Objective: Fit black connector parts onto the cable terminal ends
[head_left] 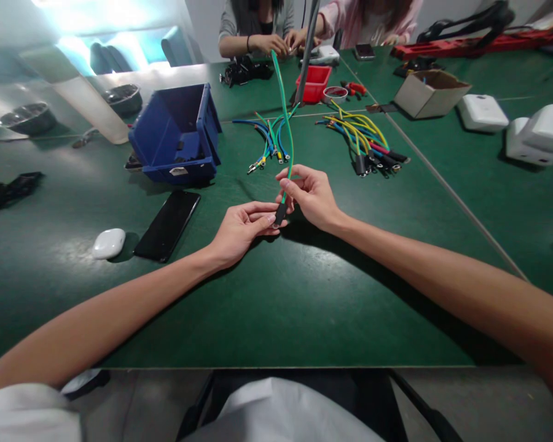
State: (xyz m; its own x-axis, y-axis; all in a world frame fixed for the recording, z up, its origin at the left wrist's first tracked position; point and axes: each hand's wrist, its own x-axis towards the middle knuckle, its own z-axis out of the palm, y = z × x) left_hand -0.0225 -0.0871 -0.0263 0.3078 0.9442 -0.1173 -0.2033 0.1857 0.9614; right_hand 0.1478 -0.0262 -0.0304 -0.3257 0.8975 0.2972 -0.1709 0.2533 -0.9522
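A green wire [284,98] stands up from between my two hands, its free end pointing away from me. At its near end sits a short black sleeve [281,212]. My left hand [246,227] pinches that sleeve between thumb and fingers. Just above, my right hand [311,195] grips the green wire with thumb and forefinger. Beyond my hands lies a loose bunch of blue and green wires [270,138] with metal ring terminals. Right of it is a second bunch of yellow, blue and red wires [359,138], several with black sleeves on their ends.
Left stand a blue bin [177,138], a black phone [167,226] and a white case [109,244]. Behind are a grey post [308,55], a red bin [314,85] and a cardboard box [426,95]. White devices [483,113] sit right. Two people work across the green table [304,319].
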